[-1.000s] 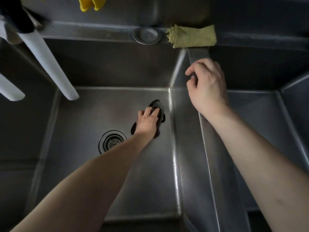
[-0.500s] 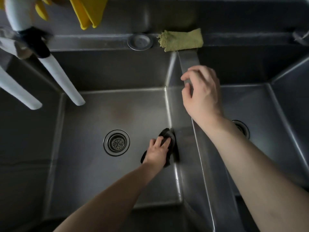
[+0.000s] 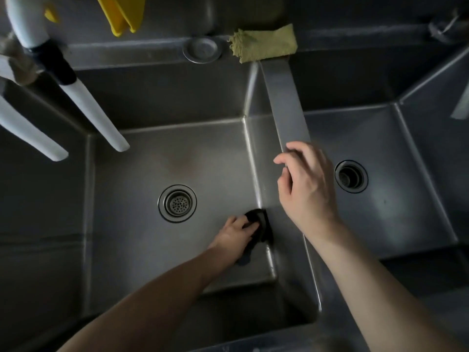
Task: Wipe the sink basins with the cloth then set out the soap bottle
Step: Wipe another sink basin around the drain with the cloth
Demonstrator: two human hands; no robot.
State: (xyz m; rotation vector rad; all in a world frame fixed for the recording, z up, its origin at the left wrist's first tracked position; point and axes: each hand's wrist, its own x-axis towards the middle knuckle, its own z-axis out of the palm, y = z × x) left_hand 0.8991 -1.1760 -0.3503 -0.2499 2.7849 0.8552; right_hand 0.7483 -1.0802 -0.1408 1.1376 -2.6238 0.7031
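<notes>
A: A dim steel sink (image 3: 152,250) with two basins is seen from above; a strainer drain (image 3: 177,203) sits in the left basin floor, an open drain (image 3: 351,176) in the right one. A green rag (image 3: 264,43) is draped over the back ledge at the head of the divider (image 3: 286,102), beside a round metal cap (image 3: 201,49). White spouts (image 3: 96,115) slant in from the upper left, and something yellow (image 3: 120,13) hangs at the top.

B: Where is the cloth?

A: The cloth (image 3: 261,226), dark, is pressed into the corner where the left basin floor meets the divider wall. It is gripped by the left hand (image 3: 234,237), fingers curled over it. The right hand (image 3: 307,184) is held over the divider with fingers loosely spread; nothing is held in it, and whether the fingertips touch the steel cannot be told.

B: And the soap bottle?

A: No soap bottle is seen anywhere in view.

B: What could go wrong?

A: Probably the cloth is bunched small, so the seam and corner could be skipped and streaks left. Balance could be lost if the right hand is not planted on the narrow, likely slick divider while the reach is made deep. The right basin appears not yet wiped and could be forgotten. The spouts could be knocked when the arm is swept back toward the far wall.
</notes>
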